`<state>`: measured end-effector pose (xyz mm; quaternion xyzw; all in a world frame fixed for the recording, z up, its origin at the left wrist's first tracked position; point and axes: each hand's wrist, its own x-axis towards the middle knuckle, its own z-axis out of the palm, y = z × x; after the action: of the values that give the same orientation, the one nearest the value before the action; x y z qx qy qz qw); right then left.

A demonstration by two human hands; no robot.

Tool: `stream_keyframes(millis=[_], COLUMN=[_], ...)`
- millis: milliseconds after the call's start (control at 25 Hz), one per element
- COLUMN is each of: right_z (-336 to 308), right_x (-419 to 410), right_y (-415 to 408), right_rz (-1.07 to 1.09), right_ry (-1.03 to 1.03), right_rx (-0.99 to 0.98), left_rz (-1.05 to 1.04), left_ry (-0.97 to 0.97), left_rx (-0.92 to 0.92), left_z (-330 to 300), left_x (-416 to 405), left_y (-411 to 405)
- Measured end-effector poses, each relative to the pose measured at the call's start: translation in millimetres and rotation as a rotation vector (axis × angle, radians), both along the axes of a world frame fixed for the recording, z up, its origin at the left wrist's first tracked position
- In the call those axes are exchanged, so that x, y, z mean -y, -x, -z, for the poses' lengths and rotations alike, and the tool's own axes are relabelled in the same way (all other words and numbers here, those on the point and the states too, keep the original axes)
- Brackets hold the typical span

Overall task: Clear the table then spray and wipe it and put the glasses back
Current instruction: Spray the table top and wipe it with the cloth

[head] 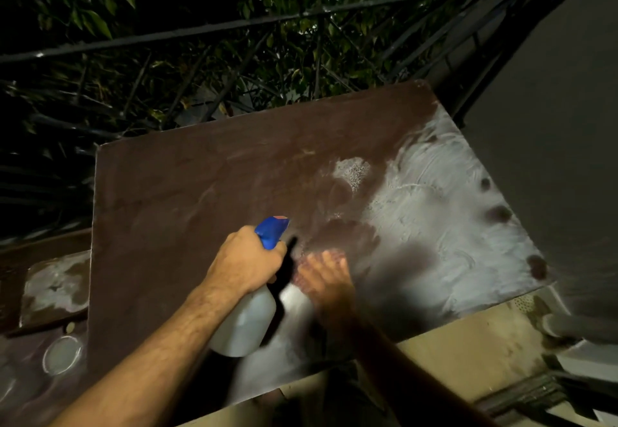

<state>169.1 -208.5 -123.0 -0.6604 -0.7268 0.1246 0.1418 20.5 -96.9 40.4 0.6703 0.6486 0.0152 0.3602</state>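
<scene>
The dark brown table (200, 199) fills the middle of the view. Its right part is wet, with whitish streaks (434, 212) and a foamy patch (351, 170). My left hand (245, 264) grips the neck of a white spray bottle (244, 324) whose blue head (271, 231) points across the table. Just right of it, my right hand (326, 277) is motion-blurred, its fingers spread flat on the tabletop. Something reddish shows under the fingers; whether it is a cloth I cannot tell. A glass (62, 354), seen from above as a round rim, stands on a lower surface at the left.
A black metal railing (301, 16) with dark foliage behind it runs along the table's far side. A grey wall (551, 125) stands close on the right. A lower brown ledge (50, 289) with wet patches sits left of the table. Beige floor lies below the near edge.
</scene>
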Motion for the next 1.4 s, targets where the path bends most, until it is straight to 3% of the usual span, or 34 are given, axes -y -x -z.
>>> stream_keyframes(millis=[120, 200, 320, 480, 560, 680, 800, 1000, 1160, 1240, 1400], right_z=[-7, 1, -2, -18, -10, 20, 26, -11, -20, -12, -16], right_x=[4, -23, -94, -134, -116, -80, -105, -181, -203, -170, -62], right_y=[-21, -50, -99, -113, -99, -72, -102, -171, -164, -139, -90], right_rz=[-0.39, -0.443, -0.147, 0.243, 0.254, -0.064, -0.166, 0.218, 0.309, 0.228, -0.221], right_ry=[-0.054, -0.024, 0.092, 0.063, 0.005, 0.086, 0.069, 0.039, 0.081, 0.075, 0.12], right_rx=[0.099, 0.185, 0.163, -0.073, -0.053, 0.111, 0.167, 0.026, -0.061, -0.069, -0.088], left_rz=[-0.045, -0.061, -0.092, -0.144, -0.156, -0.161, -0.186, -0.266, -0.299, -0.27, -0.184], left_ry=[0.0, -0.001, 0.014, 0.011, -0.002, -0.004, -0.004, -0.016, -0.009, 0.003, 0.02], left_rx=[-0.023, -0.024, -0.029, -0.055, -0.057, -0.044, -0.038, -0.057, -0.06, -0.069, -0.101], left_z=[-2, -2, -1, 2, 1, 2, 1, -3, 0, 2, 4], left_x=[-10, -15, -19, -28, -33, -42, -49, -58, -58, -58, -61], left_y=[-11, -14, -18, -33, -40, -49, -57, -68, -81, -88, -99])
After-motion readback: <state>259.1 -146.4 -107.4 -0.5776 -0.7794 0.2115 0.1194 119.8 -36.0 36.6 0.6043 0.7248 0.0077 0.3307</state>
